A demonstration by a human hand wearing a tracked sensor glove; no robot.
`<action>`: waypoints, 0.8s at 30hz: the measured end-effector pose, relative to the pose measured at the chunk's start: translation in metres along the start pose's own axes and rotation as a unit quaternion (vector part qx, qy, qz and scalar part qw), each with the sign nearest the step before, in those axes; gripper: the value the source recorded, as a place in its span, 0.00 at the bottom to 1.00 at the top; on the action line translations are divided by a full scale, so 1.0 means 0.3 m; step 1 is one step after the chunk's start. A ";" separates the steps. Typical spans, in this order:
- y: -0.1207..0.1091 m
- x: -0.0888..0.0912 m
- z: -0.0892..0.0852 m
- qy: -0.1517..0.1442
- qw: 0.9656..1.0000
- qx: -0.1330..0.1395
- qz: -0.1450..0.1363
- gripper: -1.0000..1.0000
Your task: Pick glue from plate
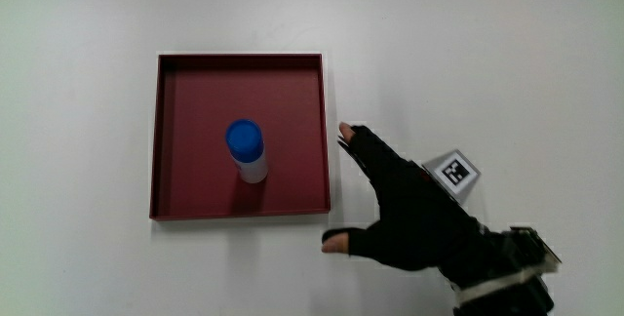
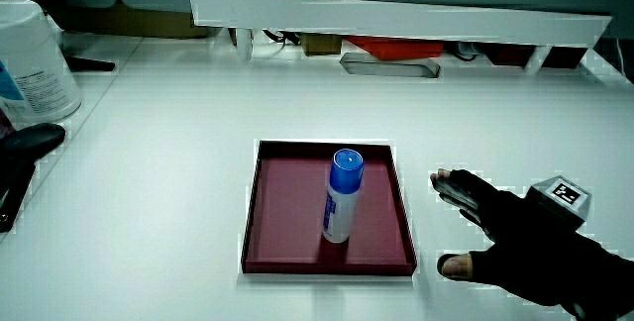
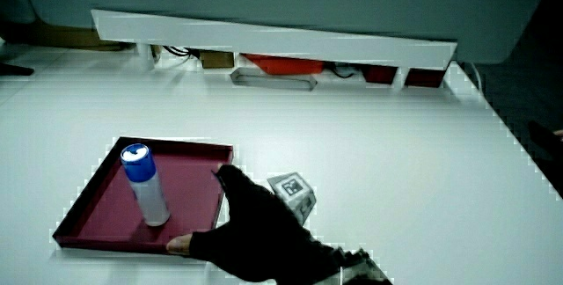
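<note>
White, matt surface (image 1: pixel 487 53), with a low white partition (image 2: pixel 396 19) at its edge away from the person. One square dark-red plate with a raised rim (image 1: pixel 156 140). One glue stick, white body with blue cap (image 1: pixel 246 150), upright on the plate's middle. One large white tub (image 2: pixel 35 58) near the surface's edge. One black-gloved hand (image 1: pixel 409 214) just beside the plate, fingers spread, gripping nothing, patterned cube (image 1: pixel 456 172) on its back.
</note>
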State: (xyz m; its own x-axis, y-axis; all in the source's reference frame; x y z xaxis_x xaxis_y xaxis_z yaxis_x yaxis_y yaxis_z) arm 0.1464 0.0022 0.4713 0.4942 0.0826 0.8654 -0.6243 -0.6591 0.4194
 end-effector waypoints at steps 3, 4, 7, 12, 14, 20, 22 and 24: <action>0.040 -0.037 -0.003 0.022 1.000 -0.008 -0.008 0.50; 0.053 -0.049 -0.004 0.029 0.999 -0.011 -0.010 0.50; 0.092 -0.086 -0.006 0.051 0.998 -0.020 -0.018 0.50; 0.166 -0.110 -0.023 0.081 0.993 -0.022 0.080 0.50; 0.183 -0.118 -0.030 0.087 0.993 -0.025 0.080 0.50; 0.237 -0.120 -0.053 0.088 0.992 -0.034 0.087 0.50; 0.252 -0.132 -0.059 0.094 0.992 -0.037 0.081 0.50; 0.267 -0.143 -0.069 0.096 0.991 -0.042 0.084 0.50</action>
State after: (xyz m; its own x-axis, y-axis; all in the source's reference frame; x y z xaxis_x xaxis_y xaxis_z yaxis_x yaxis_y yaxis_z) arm 0.0626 -0.0386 0.4734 0.2594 0.1224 0.9580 -0.7406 -0.6114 0.2787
